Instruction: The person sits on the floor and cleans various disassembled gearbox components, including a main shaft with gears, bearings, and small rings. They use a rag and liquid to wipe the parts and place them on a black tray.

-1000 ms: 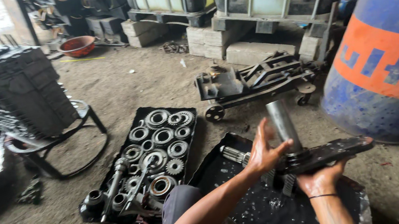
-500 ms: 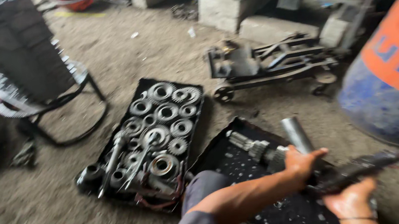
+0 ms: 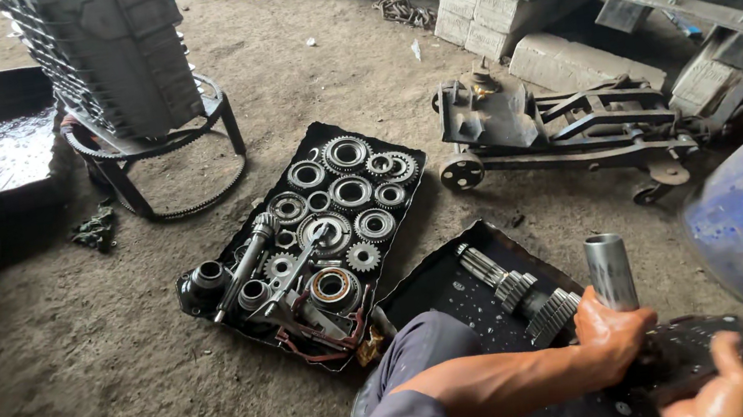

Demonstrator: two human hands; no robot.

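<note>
Left hand (image 3: 613,334) clamped around base of upright steel sleeve (image 3: 610,271), oily. Right hand (image 3: 716,388) gripping edge of dark flat plate (image 3: 696,349) just beside left hand, thumb up over plate. Geared shaft (image 3: 521,289) lying just left of left hand on black tray (image 3: 439,287). Further left, mat of loose gears (image 3: 346,197). Floor jack (image 3: 562,126) well beyond both hands.
</note>
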